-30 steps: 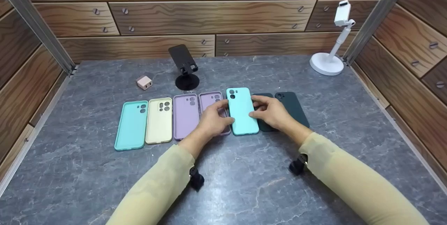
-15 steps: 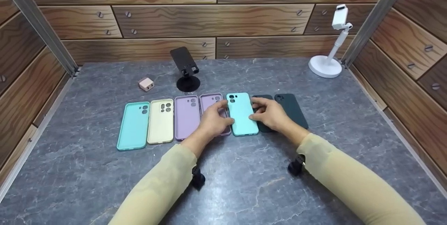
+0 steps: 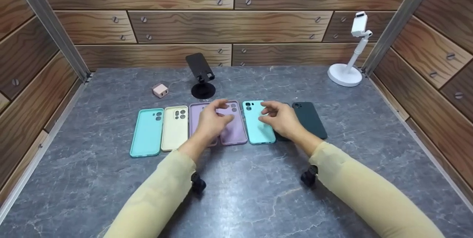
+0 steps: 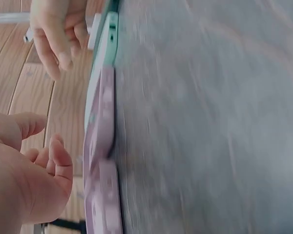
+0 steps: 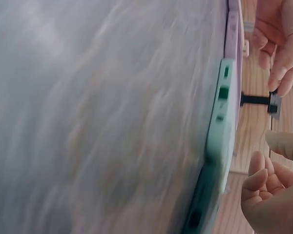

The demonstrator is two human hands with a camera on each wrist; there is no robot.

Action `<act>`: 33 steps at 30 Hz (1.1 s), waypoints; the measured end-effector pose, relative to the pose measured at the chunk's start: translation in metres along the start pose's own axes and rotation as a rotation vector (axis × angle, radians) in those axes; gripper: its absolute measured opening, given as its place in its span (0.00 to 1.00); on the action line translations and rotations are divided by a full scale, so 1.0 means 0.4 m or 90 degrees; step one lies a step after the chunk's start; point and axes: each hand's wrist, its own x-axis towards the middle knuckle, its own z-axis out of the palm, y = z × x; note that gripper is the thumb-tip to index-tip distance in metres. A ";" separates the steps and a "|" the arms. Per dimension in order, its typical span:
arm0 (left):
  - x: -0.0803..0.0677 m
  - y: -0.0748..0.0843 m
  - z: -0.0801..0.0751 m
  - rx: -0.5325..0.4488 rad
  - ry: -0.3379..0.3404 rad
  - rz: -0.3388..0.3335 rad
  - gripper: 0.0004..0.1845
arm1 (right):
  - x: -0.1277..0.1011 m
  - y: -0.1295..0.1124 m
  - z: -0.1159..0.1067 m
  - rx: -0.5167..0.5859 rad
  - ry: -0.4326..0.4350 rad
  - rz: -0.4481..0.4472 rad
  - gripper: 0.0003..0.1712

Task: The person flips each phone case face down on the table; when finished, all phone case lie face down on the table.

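Observation:
A row of several phone cases lies across the grey table. My left hand (image 3: 212, 121) hovers over the two purple phone cases (image 3: 236, 131), thumb and fingers apart and nothing between them. My right hand (image 3: 282, 119) hangs over the right edge of the turquoise phone case (image 3: 255, 129), which lies back up, and partly hides a dark green case (image 3: 283, 137) beside it. Both wrist views show the hands raised above the cases, fingers loosely bent. At the left end lie another turquoise case (image 3: 146, 132) and a cream case (image 3: 174, 131), hollow side up.
Behind the row stand a black phone stand (image 3: 202, 79) and a pink charger plug (image 3: 160, 90). A white phone stand (image 3: 347, 73) is at the back right. Another dark green case (image 3: 312, 121) ends the row. Wood-patterned walls (image 3: 184, 27) enclose the table.
Both hands have let go of the turquoise case in the middle, which stays lying in the row. The left hand has moved left over the purple cases; the right has come slightly left and up.

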 end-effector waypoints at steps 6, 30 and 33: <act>0.012 -0.036 -0.031 0.048 0.000 -0.029 0.29 | 0.012 -0.027 0.053 0.001 -0.022 0.000 0.30; 0.025 -0.098 -0.065 0.101 -0.059 -0.032 0.31 | 0.050 -0.042 0.126 -0.034 -0.121 0.006 0.36; 0.027 -0.098 -0.068 0.113 -0.066 -0.033 0.32 | 0.050 -0.045 0.127 -0.041 -0.126 0.011 0.36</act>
